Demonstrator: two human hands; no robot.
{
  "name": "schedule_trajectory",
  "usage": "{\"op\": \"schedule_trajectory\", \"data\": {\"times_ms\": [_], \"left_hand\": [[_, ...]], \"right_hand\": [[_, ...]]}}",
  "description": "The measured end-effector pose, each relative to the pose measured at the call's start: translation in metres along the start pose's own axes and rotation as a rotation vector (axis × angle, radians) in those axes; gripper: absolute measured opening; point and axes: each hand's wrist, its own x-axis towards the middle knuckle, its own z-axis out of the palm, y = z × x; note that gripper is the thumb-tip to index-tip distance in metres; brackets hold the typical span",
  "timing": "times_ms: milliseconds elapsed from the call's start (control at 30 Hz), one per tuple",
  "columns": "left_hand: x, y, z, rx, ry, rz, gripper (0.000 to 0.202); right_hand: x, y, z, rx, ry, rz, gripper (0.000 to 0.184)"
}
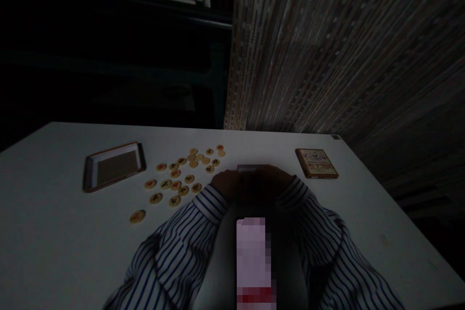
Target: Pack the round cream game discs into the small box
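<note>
My left hand (230,182) and my right hand (271,179) are close together near the middle of the white table (72,242). They grip the two sides of a small box (250,167), of which only a pale far edge shows. Deep shadow hides most of the fingers and the box's contents. Left of my hands lie several round wooden xiangqi pieces (176,185), some with red and some with dark characters. One piece (137,216) lies apart, nearer to me.
An open shallow box (115,166) sits at the left. A flat box with a printed cover (317,163) lies at the right. A phone (253,256) with a lit, blurred screen is close to me. A string curtain (290,48) hangs behind the table.
</note>
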Motion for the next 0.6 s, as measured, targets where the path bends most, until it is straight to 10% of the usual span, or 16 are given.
{"op": "schedule_trajectory", "data": {"times_ms": [600], "left_hand": [[0.0007, -0.002, 0.0035, 0.039, 0.032, 0.029, 0.032]], "right_hand": [[-0.0014, -0.0017, -0.0029, 0.006, -0.006, -0.082, 0.038]]}}
